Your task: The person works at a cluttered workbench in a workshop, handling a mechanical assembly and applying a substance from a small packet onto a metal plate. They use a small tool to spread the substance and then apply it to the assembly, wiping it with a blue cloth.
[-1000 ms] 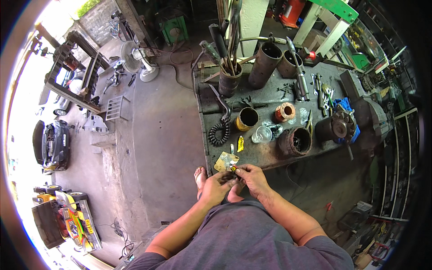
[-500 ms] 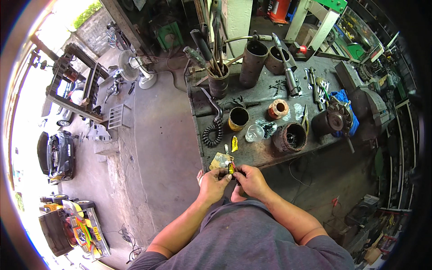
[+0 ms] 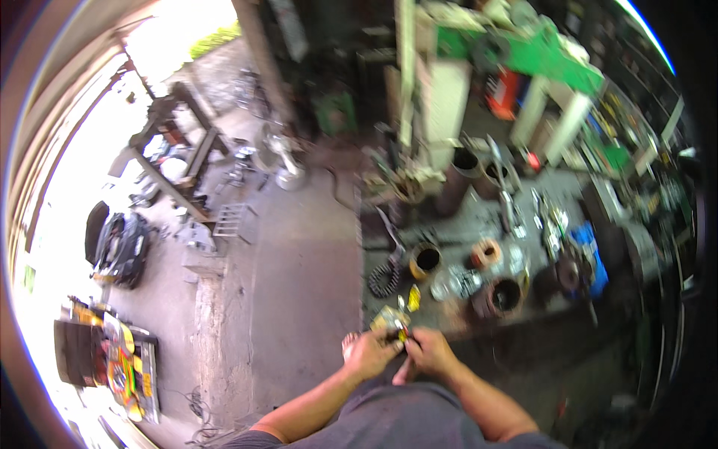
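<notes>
Both my left hand (image 3: 371,352) and my right hand (image 3: 431,350) are closed around a small black-and-yellow tube (image 3: 404,334), just past the near edge of a dark metal workbench (image 3: 456,325). Beyond them on the bench are a tan scrap of card (image 3: 385,316), another yellow tube (image 3: 414,297), a clear plastic cup (image 3: 446,284), a rusty yellow cylinder (image 3: 427,259) and an orange-brown ring-shaped part (image 3: 485,254). The picture is motion-blurred, so the detail between my fingers is unclear.
Larger dark cylinders (image 3: 505,297) and tools (image 3: 553,221) crowd the bench. A coiled hose (image 3: 384,281) lies at its left. On the floor to the left stand a white fan (image 3: 290,179), a metal frame, a dark car body (image 3: 120,247) and a yellow vehicle body (image 3: 127,370).
The view has tilted up, so the bench and my hands sit lower and more of the background shows. Blur has increased. Both hands still hold the small tube.
</notes>
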The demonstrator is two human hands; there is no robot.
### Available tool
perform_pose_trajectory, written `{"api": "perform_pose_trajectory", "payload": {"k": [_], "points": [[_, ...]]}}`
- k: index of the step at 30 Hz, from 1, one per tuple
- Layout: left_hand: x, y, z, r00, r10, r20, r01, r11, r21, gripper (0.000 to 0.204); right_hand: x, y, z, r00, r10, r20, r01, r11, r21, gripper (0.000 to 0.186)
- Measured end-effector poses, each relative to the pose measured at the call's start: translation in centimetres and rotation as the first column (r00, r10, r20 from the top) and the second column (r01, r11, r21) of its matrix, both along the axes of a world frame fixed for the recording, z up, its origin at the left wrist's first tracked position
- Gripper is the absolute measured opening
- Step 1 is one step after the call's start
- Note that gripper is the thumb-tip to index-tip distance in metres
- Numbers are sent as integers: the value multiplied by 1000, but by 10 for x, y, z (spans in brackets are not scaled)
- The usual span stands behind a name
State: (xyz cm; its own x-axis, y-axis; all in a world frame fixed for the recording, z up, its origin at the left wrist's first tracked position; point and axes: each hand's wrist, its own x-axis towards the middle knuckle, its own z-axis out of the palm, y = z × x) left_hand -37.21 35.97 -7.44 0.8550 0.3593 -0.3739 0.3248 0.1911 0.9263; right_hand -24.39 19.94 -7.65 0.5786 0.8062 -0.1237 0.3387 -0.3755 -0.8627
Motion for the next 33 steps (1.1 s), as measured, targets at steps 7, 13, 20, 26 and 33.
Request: {"api": "perform_pose_trajectory", "payload": {"k": [7, 13, 20, 26, 33], "points": [[-14, 17, 12, 999, 3, -42, -2, 1000, 16, 29, -2, 13, 3, 979, 168, 117, -181, 977, 111, 14], [-24, 24, -7, 999, 25, 23, -26, 998, 48, 34, -2, 29, 22, 955, 193, -224, -200, 980, -9, 33], [-37, 22, -10, 994, 61, 95, -75, 984, 161, 38, -6, 33, 38, 919, 334, -209, -323, 943, 82, 36], [-41, 20, 26, 998, -9, -60, 20, 982, 187, 34, -11, 24, 42, 949, 314, 4, -313, 948, -56, 22], [-9, 6, 9, 977, 195, 85, -193, 981, -28, 27, -12, 8, 41, 881, 98, -463, -118, 993, -16, 26]]}}
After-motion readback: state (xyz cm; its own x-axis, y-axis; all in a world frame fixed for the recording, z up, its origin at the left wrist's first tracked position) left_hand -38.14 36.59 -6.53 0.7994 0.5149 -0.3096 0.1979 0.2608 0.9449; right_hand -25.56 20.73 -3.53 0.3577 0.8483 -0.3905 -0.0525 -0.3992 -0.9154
